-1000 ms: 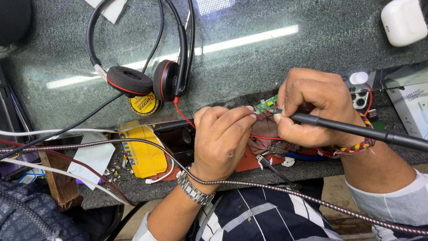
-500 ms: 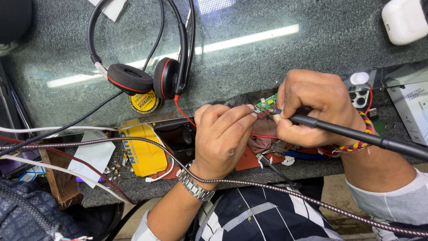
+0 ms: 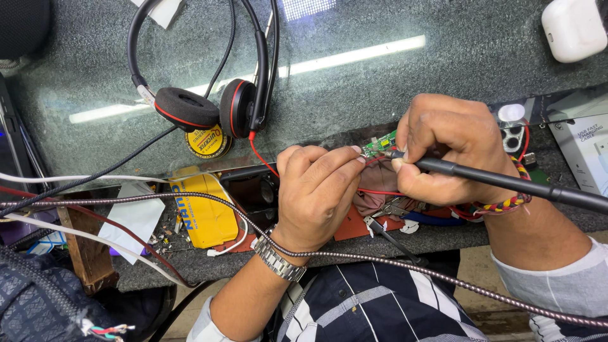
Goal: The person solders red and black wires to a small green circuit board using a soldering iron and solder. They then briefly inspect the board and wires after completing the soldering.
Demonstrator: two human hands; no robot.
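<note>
My right hand (image 3: 446, 149) grips a black soldering iron (image 3: 506, 182) like a pen, its tip touching a small green circuit board (image 3: 382, 143) at the edge of the glass counter. My left hand (image 3: 315, 189) is curled with its fingertips pinched right beside the board, holding something thin there; I cannot see what it is. A red wire (image 3: 263, 158) runs from the black headset (image 3: 209, 104) toward the board. A metal watch is on my left wrist, a braided thread band on my right.
A yellow round tin (image 3: 206, 142) sits under the headset. A yellow sponge pad (image 3: 199, 212) and wood scraps lie at the left. A white case (image 3: 573, 28) is at the top right, a white box (image 3: 586, 149) at the right. A braided cable (image 3: 392, 266) crosses in front.
My right hand and the iron have shifted very slightly; the left hand stays pinched at the board. Nothing else has moved.
</note>
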